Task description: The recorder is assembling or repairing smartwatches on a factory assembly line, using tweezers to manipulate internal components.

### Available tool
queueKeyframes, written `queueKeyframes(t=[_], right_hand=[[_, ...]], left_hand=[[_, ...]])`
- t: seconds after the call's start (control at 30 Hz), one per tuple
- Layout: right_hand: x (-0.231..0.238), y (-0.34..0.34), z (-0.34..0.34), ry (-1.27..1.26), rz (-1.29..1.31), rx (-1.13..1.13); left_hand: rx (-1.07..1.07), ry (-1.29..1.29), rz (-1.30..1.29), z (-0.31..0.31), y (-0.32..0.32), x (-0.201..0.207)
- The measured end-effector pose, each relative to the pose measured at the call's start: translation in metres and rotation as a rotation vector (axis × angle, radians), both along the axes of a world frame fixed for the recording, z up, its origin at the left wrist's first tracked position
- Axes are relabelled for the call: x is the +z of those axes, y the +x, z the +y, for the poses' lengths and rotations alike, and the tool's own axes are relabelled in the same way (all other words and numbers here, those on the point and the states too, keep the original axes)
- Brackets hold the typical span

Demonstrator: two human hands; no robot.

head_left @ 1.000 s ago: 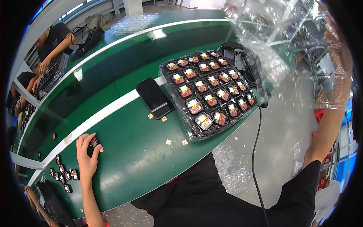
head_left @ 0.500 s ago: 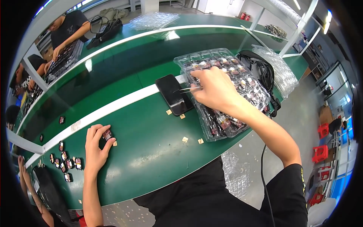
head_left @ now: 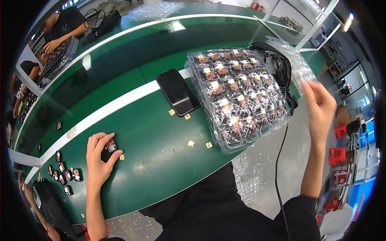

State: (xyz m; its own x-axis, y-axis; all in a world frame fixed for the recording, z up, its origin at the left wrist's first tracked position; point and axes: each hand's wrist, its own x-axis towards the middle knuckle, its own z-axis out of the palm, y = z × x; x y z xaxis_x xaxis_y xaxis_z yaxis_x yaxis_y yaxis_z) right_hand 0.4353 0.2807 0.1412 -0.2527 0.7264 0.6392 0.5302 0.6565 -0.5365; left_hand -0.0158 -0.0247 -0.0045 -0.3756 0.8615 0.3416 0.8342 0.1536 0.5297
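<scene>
On the green bench, my left hand (head_left: pixel 98 160) pinches a small black-cased electronic module (head_left: pixel 111 145) between thumb and fingers. My right hand (head_left: pixel 320 108) is raised beyond the right edge of the clear plastic trays, above the floor. Its fingers are curled together; the tweezers seen earlier are hidden or out of sight. The stacked clear blister trays (head_left: pixel 215 116) hold many similar modules in rows of pockets. Left of the trays lies a black phone (head_left: pixel 177 90). A loose group of several modules (head_left: pixel 67 175) is on the bench to the left of my left hand.
A white divider strip (head_left: pixel 116 100) crosses the bench. Small tan squares (head_left: pixel 191 143) are scattered about. A black bag with cables (head_left: pixel 277 66) and empty clear trays (head_left: pixel 297 60) lie behind the stack. A dark bag (head_left: pixel 50 201) is at lower left. Other people work across the bench.
My right hand has left the tray and swung to the right, uncovering the rows of modules. The tweezers no longer show. My left hand stays on its module.
</scene>
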Motion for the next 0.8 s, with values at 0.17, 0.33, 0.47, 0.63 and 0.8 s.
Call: queueKeyframes(t=[0.17,0.33,0.47,0.63,0.8], right_hand=[[-0.131,0.189,-0.046,-0.479,0.165,-0.560],[-0.267,0.157,-0.188,-1.190,0.166,-0.385],[-0.207,0.044,-0.210,-1.151,0.240,-0.018],[-0.154,-0.050,-0.193,-0.956,0.200,0.473],[-0.148,-0.144,-0.152,-0.570,0.072,0.846]], left_hand=[[-0.178,-0.004,-0.082,0.018,0.016,0.006],[-0.330,-0.017,-0.168,0.027,0.028,0.007],[-0.427,-0.009,-0.192,0.038,0.024,0.005],[-0.333,-0.066,-0.037,0.031,0.017,-0.001],[-0.382,-0.094,0.021,0.030,0.012,-0.003]])
